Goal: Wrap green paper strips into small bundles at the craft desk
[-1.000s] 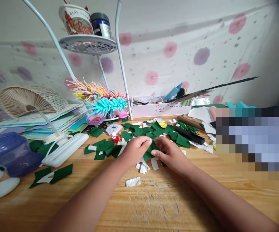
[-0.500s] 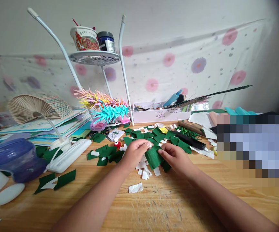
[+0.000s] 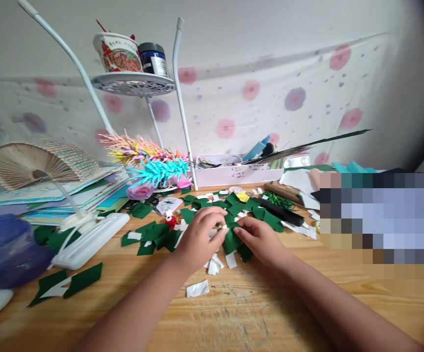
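My right hand (image 3: 261, 240) pinches a piece of dark green crepe paper (image 3: 231, 241) at its upper right edge. Close by on its left, my left hand (image 3: 201, 235) has thumb and forefinger around a small white scrap (image 3: 224, 227) at the fingertips. Whether the scrap is stuck to the green piece cannot be made out. Beneath and behind both hands lies a loose pile of green paper pieces (image 3: 156, 238). Several white paper scraps (image 3: 215, 264) lie under the green piece, and a separate white strip (image 3: 197, 288) is nearer to me.
On the left stand a white handled object (image 3: 91, 242), a blue container (image 3: 11, 249) and a folding fan (image 3: 39, 166). Colourful fuzzy stems (image 3: 160, 171) lean by a metal stand (image 3: 134, 84). A white box (image 3: 239, 176) and a black rod-like object (image 3: 283, 212) lie behind the pile.
The green piece came up between my hands, then dipped slightly. My left fingers have spread a little around the white scrap. The camera view has shifted.
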Demonstrator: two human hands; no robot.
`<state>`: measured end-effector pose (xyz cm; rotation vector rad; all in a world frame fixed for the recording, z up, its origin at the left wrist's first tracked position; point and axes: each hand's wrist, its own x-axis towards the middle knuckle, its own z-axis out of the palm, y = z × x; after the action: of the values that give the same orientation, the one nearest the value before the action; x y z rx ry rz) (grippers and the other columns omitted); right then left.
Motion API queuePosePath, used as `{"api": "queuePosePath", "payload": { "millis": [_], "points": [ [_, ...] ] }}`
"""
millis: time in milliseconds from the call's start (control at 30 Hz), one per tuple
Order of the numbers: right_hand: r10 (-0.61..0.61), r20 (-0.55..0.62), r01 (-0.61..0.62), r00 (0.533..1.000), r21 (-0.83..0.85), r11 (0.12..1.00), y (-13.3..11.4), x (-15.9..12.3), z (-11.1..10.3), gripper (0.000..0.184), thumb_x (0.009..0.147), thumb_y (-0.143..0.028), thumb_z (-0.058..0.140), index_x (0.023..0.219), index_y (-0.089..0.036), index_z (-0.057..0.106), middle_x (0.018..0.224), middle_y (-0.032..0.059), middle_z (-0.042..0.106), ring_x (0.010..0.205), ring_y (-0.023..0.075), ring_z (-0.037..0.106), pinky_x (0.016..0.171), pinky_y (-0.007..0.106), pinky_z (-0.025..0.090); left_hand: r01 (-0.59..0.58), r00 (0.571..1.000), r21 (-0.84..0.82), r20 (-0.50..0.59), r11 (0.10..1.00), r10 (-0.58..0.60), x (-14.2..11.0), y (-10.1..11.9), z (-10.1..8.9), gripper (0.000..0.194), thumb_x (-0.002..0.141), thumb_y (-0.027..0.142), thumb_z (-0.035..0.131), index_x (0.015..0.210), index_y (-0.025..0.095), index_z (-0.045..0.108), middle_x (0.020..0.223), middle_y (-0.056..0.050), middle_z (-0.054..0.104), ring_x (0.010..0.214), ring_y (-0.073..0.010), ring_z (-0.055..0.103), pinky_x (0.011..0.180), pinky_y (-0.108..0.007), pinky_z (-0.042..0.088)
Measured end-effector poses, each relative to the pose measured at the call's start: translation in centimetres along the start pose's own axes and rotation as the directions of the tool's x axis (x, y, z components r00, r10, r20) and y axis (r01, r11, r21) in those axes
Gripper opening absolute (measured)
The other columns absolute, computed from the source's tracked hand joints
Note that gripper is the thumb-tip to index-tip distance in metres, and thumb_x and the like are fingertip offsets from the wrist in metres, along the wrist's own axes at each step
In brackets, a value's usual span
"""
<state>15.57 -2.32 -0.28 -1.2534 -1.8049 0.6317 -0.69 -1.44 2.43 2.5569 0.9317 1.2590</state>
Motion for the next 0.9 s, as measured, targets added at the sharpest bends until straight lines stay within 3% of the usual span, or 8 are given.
{"api": "queuePosePath", "payload": {
  "millis": [200, 400, 567, 800, 900],
  "points": [
    [-0.002, -0.041, 0.002, 0.999, 0.005, 1.000, 0.72, 0.32, 0.31, 0.007, 0.074, -0.023, 0.045, 0.071, -0.018, 0.049, 0.055, -0.0038, 0.042, 0.053, 0.0108, 0.040, 0.051, 0.021, 0.033, -0.124, 0.992, 0.032, 0.013, 0.992, 0.123, -0.16, 0.03, 0.17, 0.012, 0.073, 0.009, 0.047, 0.079, 0.017, 0.052, 0.078, -0.002, 0.058, 0.079, -0.0141, 0.051, 0.073, -0.029, 0.042],
    [-0.012, 0.027, 0.007, 1.000, 0.188, 0.982, 0.93, -0.02, 0.25, 0.013, 0.078, -0.028, 0.040, 0.082, -0.019, 0.049, 0.064, -0.0018, 0.046, 0.056, 0.0114, 0.045, 0.052, 0.023, 0.040, -0.130, 0.991, 0.016, 0.025, 0.991, 0.130, -0.11, -0.38, 0.51, 0.020, 0.076, 0.009, 0.045, 0.089, 0.018, 0.058, 0.087, -0.003, 0.064, 0.082, -0.0119, 0.055, 0.075, -0.025, 0.042],
    [0.051, 0.087, -0.073, 0.995, 0.274, 0.959, 0.75, -0.17, 0.07, 0.014, 0.078, -0.033, 0.042, 0.080, -0.020, 0.047, 0.073, -0.0004, 0.046, 0.060, 0.0118, 0.046, 0.055, 0.023, 0.043, -0.097, 0.994, 0.073, 0.049, 0.993, 0.094, 0.03, -0.25, 0.24, 0.013, 0.077, 0.020, 0.048, 0.079, 0.016, 0.059, 0.074, -0.002, 0.064, 0.071, -0.0127, 0.055, 0.069, -0.025, 0.042],
    [0.087, 0.125, -0.120, 0.988, 0.288, 0.950, 0.50, -0.46, 0.01, 0.017, 0.077, -0.036, 0.044, 0.082, -0.020, 0.049, 0.074, 0.0003, 0.047, 0.068, 0.0136, 0.045, 0.057, 0.022, 0.043, -0.150, 0.980, 0.230, 0.164, 0.962, 0.114, -0.40, 0.03, 0.21, 0.021, 0.082, 0.024, 0.034, 0.074, 0.014, 0.051, 0.068, -0.002, 0.058, 0.064, -0.0122, 0.052, 0.059, -0.023, 0.037],
    [0.100, 0.136, -0.136, 0.986, 0.295, 0.946, 0.39, -0.51, 0.04, 0.018, 0.077, -0.037, 0.044, 0.079, -0.020, 0.050, 0.073, -0.0002, 0.046, 0.066, 0.0132, 0.045, 0.056, 0.021, 0.042, -0.170, 0.975, 0.307, 0.191, 0.936, 0.115, -0.58, 0.00, 0.25, 0.030, 0.083, 0.028, 0.030, 0.063, 0.016, 0.049, 0.057, 0.000, 0.055, 0.055, -0.0112, 0.050, 0.052, -0.023, 0.033]
  ]
}}
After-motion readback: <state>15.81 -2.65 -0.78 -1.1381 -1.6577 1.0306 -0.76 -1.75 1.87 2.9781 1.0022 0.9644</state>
